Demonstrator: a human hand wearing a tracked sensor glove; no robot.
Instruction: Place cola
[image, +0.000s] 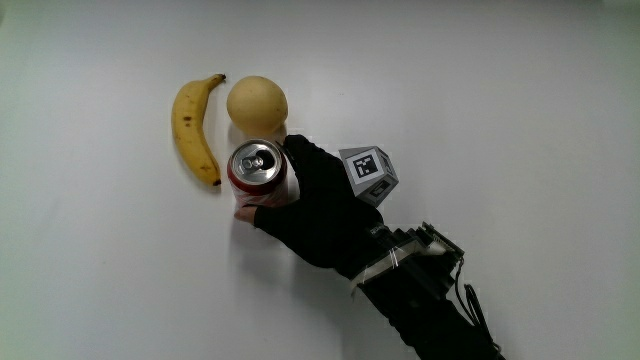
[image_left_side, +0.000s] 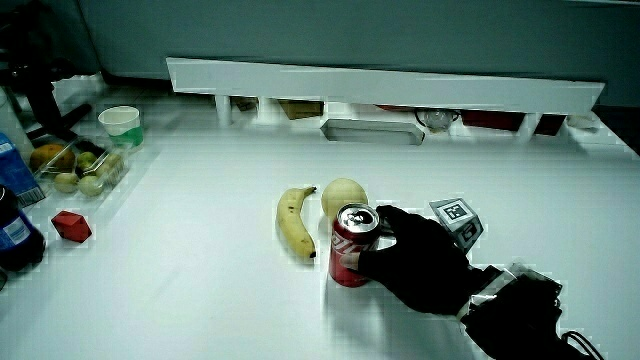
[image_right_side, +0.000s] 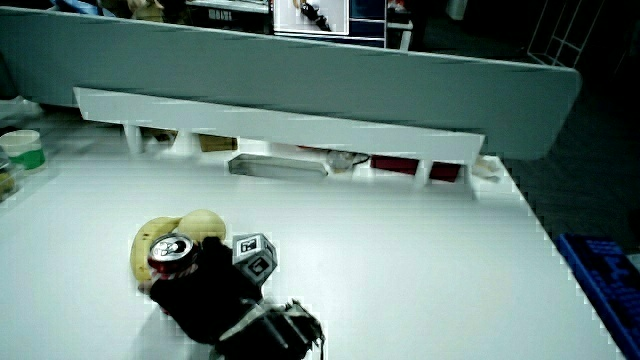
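Hand (image: 305, 205) wrapped around the red cola can (image: 258, 170), fingers curled on its side. Can upright on the white counter (image: 480, 110), open top showing, just beside the banana (image: 195, 128) and nearer the person than the round yellow fruit (image: 257, 102). Patterned cube (image: 368, 173) on the hand's back.

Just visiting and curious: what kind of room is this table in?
Probably a lab or test bench: a plain white table with a low partition, and a gloved hand bearing a patterned cube, gripping a cola can.
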